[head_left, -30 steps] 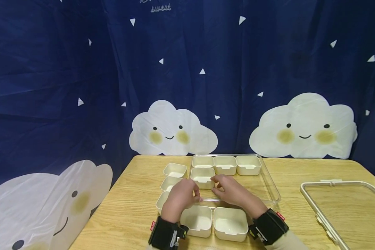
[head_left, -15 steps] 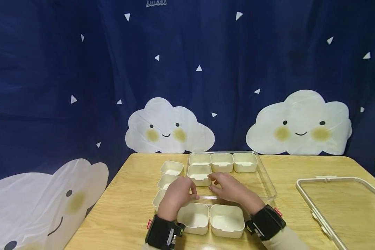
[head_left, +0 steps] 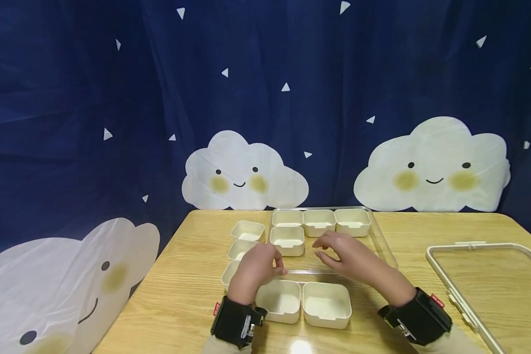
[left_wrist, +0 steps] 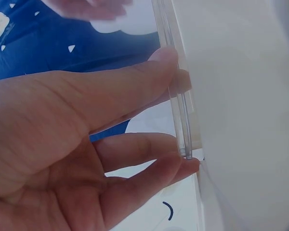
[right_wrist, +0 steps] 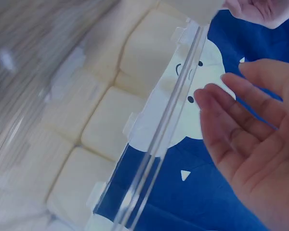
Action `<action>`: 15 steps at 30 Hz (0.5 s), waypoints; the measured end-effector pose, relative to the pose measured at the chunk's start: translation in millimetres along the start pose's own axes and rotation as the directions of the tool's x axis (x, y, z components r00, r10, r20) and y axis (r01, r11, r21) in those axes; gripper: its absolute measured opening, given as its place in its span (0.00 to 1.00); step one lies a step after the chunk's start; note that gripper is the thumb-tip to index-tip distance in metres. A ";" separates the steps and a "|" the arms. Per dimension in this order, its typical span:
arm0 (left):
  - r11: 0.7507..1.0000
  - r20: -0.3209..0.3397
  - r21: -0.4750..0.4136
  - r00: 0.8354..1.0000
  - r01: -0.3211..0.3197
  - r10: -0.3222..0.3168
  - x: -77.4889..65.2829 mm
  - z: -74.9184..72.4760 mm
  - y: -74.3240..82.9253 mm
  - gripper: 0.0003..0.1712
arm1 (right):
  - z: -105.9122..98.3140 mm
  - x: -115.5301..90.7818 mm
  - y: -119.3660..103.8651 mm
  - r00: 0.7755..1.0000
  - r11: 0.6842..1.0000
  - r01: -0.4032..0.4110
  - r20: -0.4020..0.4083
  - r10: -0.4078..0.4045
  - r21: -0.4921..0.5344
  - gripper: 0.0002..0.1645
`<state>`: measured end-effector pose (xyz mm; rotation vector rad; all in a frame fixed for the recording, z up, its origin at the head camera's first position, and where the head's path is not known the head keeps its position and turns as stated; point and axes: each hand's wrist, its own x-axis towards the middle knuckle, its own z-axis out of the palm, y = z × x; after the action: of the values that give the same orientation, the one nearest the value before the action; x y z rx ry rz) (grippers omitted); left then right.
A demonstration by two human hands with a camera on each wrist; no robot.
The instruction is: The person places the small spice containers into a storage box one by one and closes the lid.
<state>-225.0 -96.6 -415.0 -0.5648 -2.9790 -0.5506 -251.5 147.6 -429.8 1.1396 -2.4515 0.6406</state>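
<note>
A clear tray (head_left: 384, 241) holds three cream boxes along its back, among them a middle box (head_left: 319, 231), and one more cream box (head_left: 287, 249) in front of the leftmost. At the tray's front left my left hand (head_left: 255, 273) grips the rim; in the left wrist view its thumb and fingers (left_wrist: 139, 149) lie against the clear edge. My right hand (head_left: 347, 253) hovers over the tray's front right part, apart from the boxes. Nothing is between its loosely bent fingers (right_wrist: 221, 125) in the right wrist view.
Left of the tray stand three cream boxes, the rearmost one (head_left: 248, 230) fully in sight. Two larger boxes, a left one (head_left: 278, 302) and a right one (head_left: 327, 305), sit before the tray. A clear lid with a white frame (head_left: 447, 287) lies at right.
My right hand has drawn away from the front box in the tray, to the right. The left hand stays at the tray's front left. The head view has shifted slightly.
</note>
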 end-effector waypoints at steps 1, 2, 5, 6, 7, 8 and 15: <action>1.000 0.001 -0.004 1.000 0.002 -0.002 -0.2 0.0 0.5 0.15 | -2.4 -3.6 -1.2 1.000 1.000 0.014 0.002 -0.014 -0.004 0.05; 1.000 0.002 -0.007 1.000 0.003 -0.003 -0.5 -0.2 0.7 0.15 | -4.6 -6.5 -2.2 1.000 1.000 0.023 0.009 -0.023 -0.006 0.04; 1.000 0.004 -0.008 1.000 0.002 -0.002 -1.0 -0.9 1.1 0.15 | -13.1 -13.9 -6.0 0.998 0.998 0.056 0.023 -0.056 -0.023 0.05; 1.000 0.004 -0.007 1.000 0.002 -0.001 -1.1 -1.2 1.3 0.15 | -16.5 -15.5 -7.6 0.998 0.997 0.065 0.027 -0.064 -0.031 0.05; 1.000 0.006 -0.009 1.000 0.002 -0.002 -1.1 -1.3 1.4 0.14 | -20.4 -17.2 -9.4 0.997 0.997 0.068 0.036 -0.067 -0.038 0.05; 1.000 0.008 -0.010 1.000 0.002 -0.001 -1.1 -1.3 1.5 0.14 | -24.7 -18.8 -11.3 0.996 0.997 0.069 0.051 -0.067 -0.046 0.06; 1.000 0.010 -0.007 1.000 0.003 -0.003 -0.4 -0.3 2.2 0.15 | -50.9 -26.8 -26.7 0.962 0.999 0.028 0.271 -0.019 -0.027 0.10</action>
<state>-223.8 -95.0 -414.1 -0.5651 -2.9889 -0.5600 -207.7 176.4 -394.2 1.3192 -2.6579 0.4644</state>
